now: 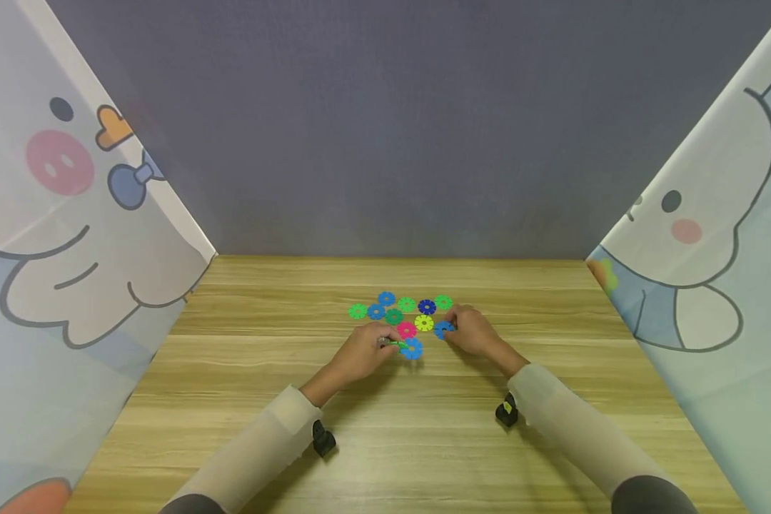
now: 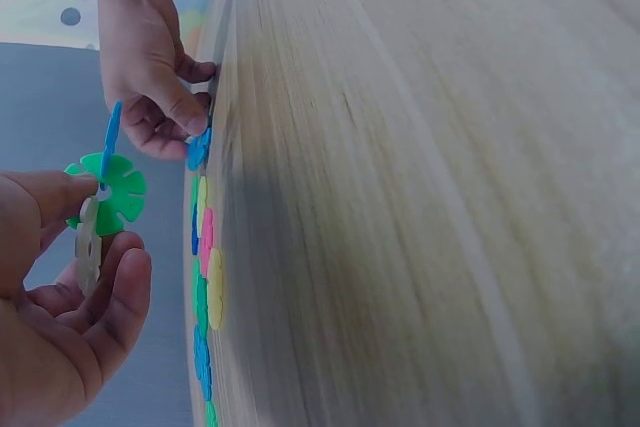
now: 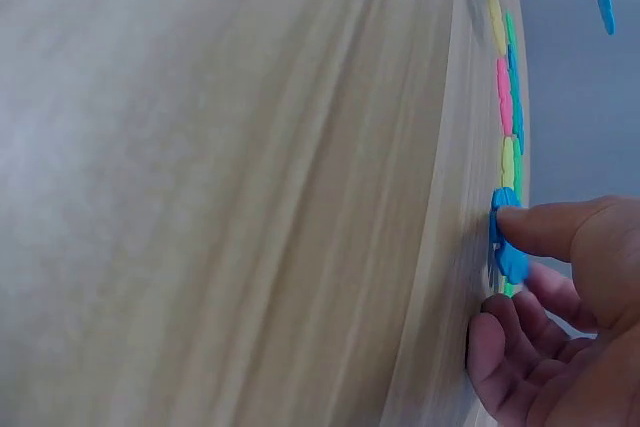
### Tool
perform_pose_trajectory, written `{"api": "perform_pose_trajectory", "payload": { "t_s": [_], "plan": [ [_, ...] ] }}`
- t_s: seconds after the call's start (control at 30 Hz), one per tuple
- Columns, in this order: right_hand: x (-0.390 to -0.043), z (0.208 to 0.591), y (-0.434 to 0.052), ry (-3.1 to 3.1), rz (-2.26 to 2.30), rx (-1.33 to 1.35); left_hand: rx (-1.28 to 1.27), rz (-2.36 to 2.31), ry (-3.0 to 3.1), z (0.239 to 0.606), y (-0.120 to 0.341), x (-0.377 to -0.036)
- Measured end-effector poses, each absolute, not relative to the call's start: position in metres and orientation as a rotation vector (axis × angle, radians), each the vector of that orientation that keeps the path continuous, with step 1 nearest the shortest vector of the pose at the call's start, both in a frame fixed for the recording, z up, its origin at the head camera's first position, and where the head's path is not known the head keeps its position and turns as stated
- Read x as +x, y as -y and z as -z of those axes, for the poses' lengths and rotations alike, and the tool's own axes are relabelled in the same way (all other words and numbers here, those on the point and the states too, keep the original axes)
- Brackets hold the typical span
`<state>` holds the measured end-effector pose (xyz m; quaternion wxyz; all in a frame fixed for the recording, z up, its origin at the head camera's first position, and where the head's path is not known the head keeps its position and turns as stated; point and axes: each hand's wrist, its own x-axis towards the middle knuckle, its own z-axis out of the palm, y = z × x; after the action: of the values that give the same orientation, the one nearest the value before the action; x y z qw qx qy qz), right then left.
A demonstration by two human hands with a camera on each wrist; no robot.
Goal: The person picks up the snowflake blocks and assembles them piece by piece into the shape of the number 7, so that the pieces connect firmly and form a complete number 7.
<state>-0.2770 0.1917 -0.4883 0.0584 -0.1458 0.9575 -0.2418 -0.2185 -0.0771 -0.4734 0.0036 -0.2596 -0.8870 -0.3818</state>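
A: What's on the far left, measured from the cluster of flat discs (image 1: 401, 310) on the wooden table (image 1: 263, 400)?

B: Left of the cluster there is only bare wood, then a cartoon-printed panel (image 1: 71, 235) standing at the table's edge. The person's left sleeve (image 1: 257, 450) comes in below and left of the cluster.

A: And the left hand (image 1: 358, 355)?

B: It sits just below the cluster's left half. Its fingers are curled, pinching a small build of 3 joined discs: a green disc (image 2: 112, 193), a pale grey disc (image 2: 88, 245) and a thin blue disc (image 2: 110, 139) slotted in edge-on. In the head view the blue disc (image 1: 412, 348) sticks out of the hand, just below the cluster's pink disc (image 1: 406, 330).

A: Is that build on the table?

B: The left wrist view shows it held clear of the wood.

A: The cluster itself?

B: Green, blue, pink and yellow discs lie flat, touching or just beside one another, near the middle of the table.

A: And to the right of it?

B: The right hand (image 1: 472, 330) rests at the cluster's lower right corner. Thumb and fingers are curled onto 1 bright blue disc (image 3: 507, 247), pinching its edge while it lies against the wood, just beside the yellow disc (image 1: 424, 323). Further right is a second cartoon panel (image 1: 707, 271).
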Motion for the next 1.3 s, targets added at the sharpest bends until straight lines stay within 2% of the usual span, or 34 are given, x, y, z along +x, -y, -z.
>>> {"api": "perform_pose_trajectory", "payload": {
  "t_s": [0.13, 0.4, 0.8, 1.3],
  "plan": [
    [-0.273, 0.486, -0.192, -2.879, 0.795, -0.453, -0.807, 1.199, 2.787, 0.474, 0.077, -0.219],
    [-0.259, 0.485, -0.196, -2.868, 0.883, -0.714, -0.812, 1.179, 2.799, 0.473, 0.076, -0.220],
    [-0.240, 0.482, -0.194, -2.878, 1.015, -0.896, -0.781, 1.186, 2.805, 0.469, 0.076, -0.217],
    [-0.231, 0.486, -0.193, -2.821, 1.108, -0.988, -0.798, 1.176, 2.790, 0.469, 0.076, -0.218]
  ]
}}
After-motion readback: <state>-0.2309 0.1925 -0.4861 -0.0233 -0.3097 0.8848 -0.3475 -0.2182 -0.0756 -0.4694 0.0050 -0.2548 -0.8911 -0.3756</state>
